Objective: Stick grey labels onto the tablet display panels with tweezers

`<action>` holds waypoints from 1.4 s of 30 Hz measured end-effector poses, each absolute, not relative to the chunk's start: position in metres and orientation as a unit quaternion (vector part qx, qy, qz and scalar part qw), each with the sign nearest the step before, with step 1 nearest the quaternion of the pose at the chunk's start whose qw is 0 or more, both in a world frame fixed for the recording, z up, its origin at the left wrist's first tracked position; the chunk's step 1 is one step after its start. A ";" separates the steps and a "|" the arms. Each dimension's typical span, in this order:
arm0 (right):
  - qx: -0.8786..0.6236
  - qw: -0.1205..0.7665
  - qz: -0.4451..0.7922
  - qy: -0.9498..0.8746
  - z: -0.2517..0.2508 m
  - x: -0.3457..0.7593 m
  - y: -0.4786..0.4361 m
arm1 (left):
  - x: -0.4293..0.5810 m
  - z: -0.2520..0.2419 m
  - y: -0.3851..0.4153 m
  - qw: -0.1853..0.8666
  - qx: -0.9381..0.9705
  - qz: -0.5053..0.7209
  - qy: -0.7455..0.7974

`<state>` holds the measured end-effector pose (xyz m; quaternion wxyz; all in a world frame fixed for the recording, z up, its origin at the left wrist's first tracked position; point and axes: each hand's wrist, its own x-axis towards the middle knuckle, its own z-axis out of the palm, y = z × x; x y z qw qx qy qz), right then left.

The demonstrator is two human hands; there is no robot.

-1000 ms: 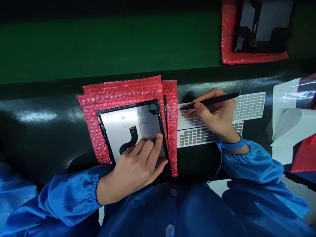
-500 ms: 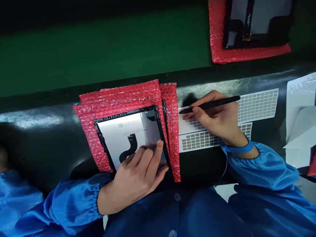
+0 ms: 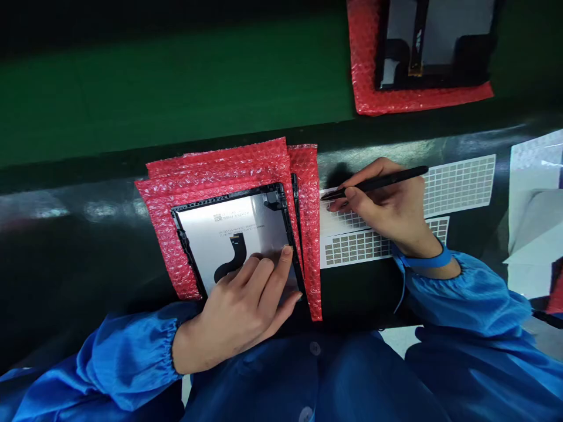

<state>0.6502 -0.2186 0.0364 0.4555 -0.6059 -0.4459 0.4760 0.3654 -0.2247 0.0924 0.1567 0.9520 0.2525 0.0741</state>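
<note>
Hands work well apart: the left hand (image 3: 237, 310) rests spread on a tablet panel (image 3: 206, 234) atop red bubble wrap (image 3: 211, 167); right of the panel, the right hand (image 3: 387, 214) pinches black tweezers (image 3: 378, 183) over a label sheet (image 3: 460, 186).

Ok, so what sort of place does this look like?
Probably an electronics assembly or repair line: a tablet-sized display panel lies on red bubble wrap, the sleeve is a shiny blue smock, and the wrist wears what looks like a blue anti-static strap.
</note>
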 end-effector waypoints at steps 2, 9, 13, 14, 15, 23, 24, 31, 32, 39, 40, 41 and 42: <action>-0.600 0.455 0.478 -0.453 0.034 0.651 -0.219 | 0.372 0.097 -0.218 0.142 0.956 0.087 0.240; -0.594 0.450 0.474 -0.470 0.030 0.653 -0.218 | 0.418 0.092 -0.204 0.139 0.981 -0.053 0.126; -0.592 0.450 0.471 -0.476 0.031 0.653 -0.217 | 0.427 0.085 -0.206 0.111 0.982 -0.090 0.123; -0.586 0.453 0.475 -0.475 0.031 0.653 -0.216 | 0.426 0.084 -0.206 0.110 0.982 -0.091 0.123; -0.578 0.460 0.481 -0.472 0.030 0.653 -0.215 | 0.426 0.084 -0.206 0.109 0.982 -0.092 0.124; -0.545 0.513 0.495 -0.442 0.032 0.661 -0.208 | 0.426 0.087 -0.203 0.103 0.984 -0.073 0.123; -0.551 0.519 0.485 -0.438 0.035 0.661 -0.209 | 0.424 0.090 -0.204 0.103 0.986 -0.059 0.121; -0.559 0.572 0.395 -0.452 0.080 0.613 -0.210 | 0.364 0.120 -0.228 0.119 0.978 0.018 0.169; -0.552 0.569 0.402 -0.458 0.085 0.599 -0.210 | 0.355 0.120 -0.232 0.113 0.974 0.000 0.197; -0.526 0.495 0.503 -0.474 0.087 0.508 -0.203 | 0.330 0.106 -0.234 0.084 0.953 -0.090 0.275; -0.532 0.485 0.508 -0.473 0.084 0.501 -0.203 | 0.329 0.104 -0.233 0.083 0.953 -0.084 0.280; -0.539 0.476 0.508 -0.474 0.082 0.496 -0.202 | 0.328 0.103 -0.233 0.082 0.952 -0.078 0.284; -0.548 0.465 0.508 -0.474 0.080 0.492 -0.203 | 0.328 0.102 -0.234 0.081 0.951 -0.074 0.288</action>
